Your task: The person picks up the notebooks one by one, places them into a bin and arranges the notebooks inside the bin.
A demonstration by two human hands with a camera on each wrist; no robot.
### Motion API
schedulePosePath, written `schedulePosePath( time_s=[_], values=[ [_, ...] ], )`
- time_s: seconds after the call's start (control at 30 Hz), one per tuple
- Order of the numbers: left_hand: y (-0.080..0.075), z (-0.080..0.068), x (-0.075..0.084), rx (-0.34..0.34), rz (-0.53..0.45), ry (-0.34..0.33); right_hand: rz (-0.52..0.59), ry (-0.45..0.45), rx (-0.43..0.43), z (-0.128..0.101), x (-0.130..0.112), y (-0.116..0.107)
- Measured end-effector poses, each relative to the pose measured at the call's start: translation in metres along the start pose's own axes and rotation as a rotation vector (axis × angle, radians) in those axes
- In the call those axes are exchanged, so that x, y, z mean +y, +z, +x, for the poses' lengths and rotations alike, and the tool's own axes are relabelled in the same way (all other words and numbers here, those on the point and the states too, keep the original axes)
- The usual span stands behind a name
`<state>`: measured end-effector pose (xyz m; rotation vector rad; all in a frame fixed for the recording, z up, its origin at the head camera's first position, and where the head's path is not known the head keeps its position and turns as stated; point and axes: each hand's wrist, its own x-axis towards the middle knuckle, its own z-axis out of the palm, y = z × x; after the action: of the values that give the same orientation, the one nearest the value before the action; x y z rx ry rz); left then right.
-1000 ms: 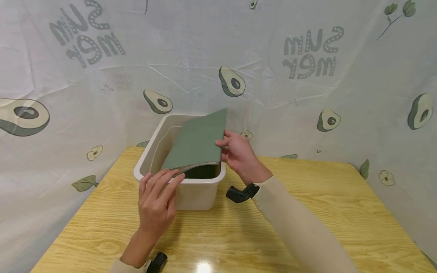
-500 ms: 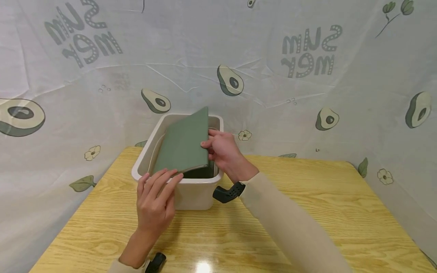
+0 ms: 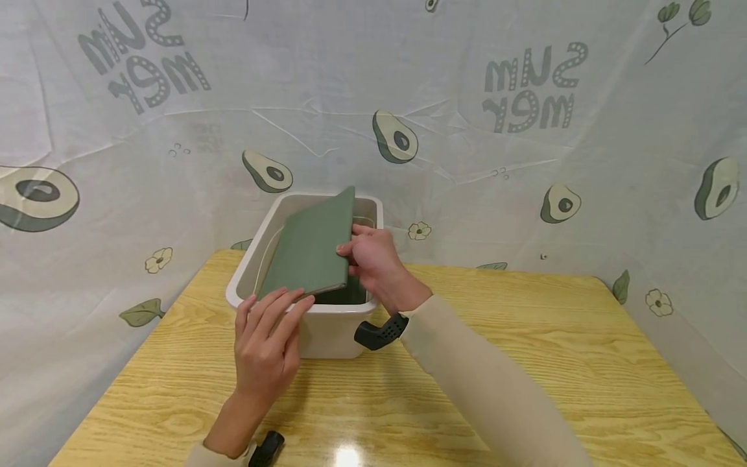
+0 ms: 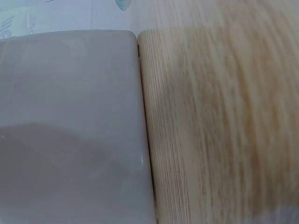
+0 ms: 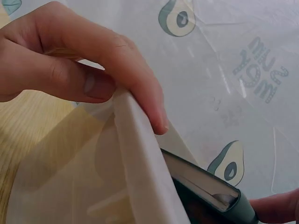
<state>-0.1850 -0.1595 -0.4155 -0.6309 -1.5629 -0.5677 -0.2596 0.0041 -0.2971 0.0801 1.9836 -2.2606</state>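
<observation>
A white plastic bin stands on the wooden bench, near the back edge and close to the curtain. A green book is partly inside the bin. It is tilted, with its lower edge down in the bin and its upper corner above the back rim. Under the book, a dark shape shows inside the bin, but I cannot tell what it is. In the right wrist view the book shows its pale page edges and its dark green cover next to the white wall of the bin.

The curtain behind the bench has pictures of half avocados, small flowers and leaves. It also carries grey letters that appear mirrored; they seem to read "SUMMER" in two lines, at the top left and at the top right.

The right hand comes from the right side over the rim of the bin. Its fingers and thumb pinch the right edge of the book. A black band sits on this wrist, and the sleeve is beige. The left hand lies in front of the bin, with straight fingers that rest on the front rim and touch the lower corner of the book. The left wrist view shows only the smooth wall of the bin and the bench beside it.
</observation>
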Motion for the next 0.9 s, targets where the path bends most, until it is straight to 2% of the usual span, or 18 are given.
schedulePosePath(
  time_s=[0.27,0.53,0.67,0.8,0.9],
  values=[
    [-0.0003,-0.0006,-0.0003,-0.004,0.003,-0.002,-0.024,0.007,0.002,-0.0006,0.0004,0.005],
    [0.0,0.0008,0.0005,0.005,-0.004,0.001,-0.206,-0.026,0.039,-0.0016,0.0021,0.0037],
    [0.0002,0.0015,0.0007,0.007,-0.005,0.002,-0.249,-0.001,0.038,-0.0006,0.0023,0.0031],
    [0.0002,0.0008,0.0004,0.0,-0.001,0.001,-0.236,0.044,-0.009,-0.0003,0.0028,0.0038],
    [0.0001,-0.0003,-0.0001,-0.006,0.002,0.001,-0.196,0.043,-0.036,0.0003,0.0032,0.0046]
  ],
)
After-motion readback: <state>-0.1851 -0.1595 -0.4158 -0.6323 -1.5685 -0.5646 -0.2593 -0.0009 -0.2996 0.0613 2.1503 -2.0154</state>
